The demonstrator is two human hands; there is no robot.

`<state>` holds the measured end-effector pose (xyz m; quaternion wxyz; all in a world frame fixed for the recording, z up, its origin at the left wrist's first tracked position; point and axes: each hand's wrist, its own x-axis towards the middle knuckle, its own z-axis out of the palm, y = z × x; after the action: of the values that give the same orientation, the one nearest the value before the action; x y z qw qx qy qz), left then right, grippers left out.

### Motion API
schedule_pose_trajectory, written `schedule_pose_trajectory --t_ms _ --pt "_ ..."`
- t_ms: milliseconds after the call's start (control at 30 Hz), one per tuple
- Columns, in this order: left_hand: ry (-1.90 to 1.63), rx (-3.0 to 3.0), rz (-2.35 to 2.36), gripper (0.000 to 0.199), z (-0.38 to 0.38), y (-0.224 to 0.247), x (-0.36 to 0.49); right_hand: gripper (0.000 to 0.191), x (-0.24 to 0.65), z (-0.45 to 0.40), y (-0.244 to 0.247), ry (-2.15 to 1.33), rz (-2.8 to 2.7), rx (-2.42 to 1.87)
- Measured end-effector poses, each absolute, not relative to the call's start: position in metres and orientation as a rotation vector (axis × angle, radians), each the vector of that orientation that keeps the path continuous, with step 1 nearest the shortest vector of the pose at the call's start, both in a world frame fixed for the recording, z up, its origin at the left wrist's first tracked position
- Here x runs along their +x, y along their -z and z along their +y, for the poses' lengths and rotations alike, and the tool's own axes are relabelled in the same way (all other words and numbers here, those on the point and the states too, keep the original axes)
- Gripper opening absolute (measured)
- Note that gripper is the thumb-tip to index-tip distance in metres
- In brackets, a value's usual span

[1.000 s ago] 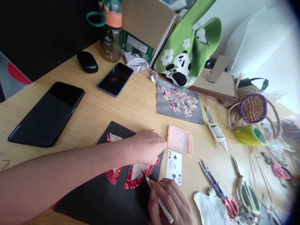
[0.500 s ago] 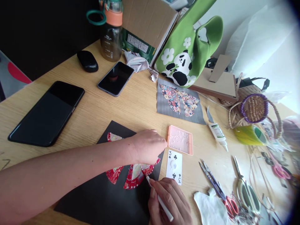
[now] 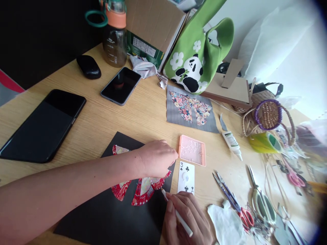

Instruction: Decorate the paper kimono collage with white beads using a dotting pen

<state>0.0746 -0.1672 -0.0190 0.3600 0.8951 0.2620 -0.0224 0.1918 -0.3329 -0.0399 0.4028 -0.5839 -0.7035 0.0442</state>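
Now a white pen (image 3: pixel 181 219) in the right hand (image 3: pixel 187 217)

Wood-grain table (image 3: pixel 143 117): we log black mouse (image 3: pixel 89 67), tablet (image 3: pixel 43 126), phone (image 3: pixel 121 85), bottle (image 3: pixel 114 44), black sheet (image 3: pixel 114 217), bead tray (image 3: pixel 192 150), playing card (image 3: pixel 186 177), glue bottle (image 3: pixel 232 144), red-handled scissors (image 3: pixel 233 200), green-handled scissors (image 3: pixel 263 200), panda bag (image 3: pixel 196 64).

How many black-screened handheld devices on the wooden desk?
2. Large black rectangular device, far left; smaller grey-edged rectangular phone, right of it, near the black oval mouse.
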Motion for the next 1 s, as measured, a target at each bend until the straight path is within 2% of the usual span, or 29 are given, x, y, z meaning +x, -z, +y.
schedule_pose_trajectory --t_ms 1000 --pt "0.072 2.323 0.673 0.021 -0.1678 0.0193 0.0756 0.024 0.1974 -0.334 0.0439 -0.139 -1.828 -1.468"
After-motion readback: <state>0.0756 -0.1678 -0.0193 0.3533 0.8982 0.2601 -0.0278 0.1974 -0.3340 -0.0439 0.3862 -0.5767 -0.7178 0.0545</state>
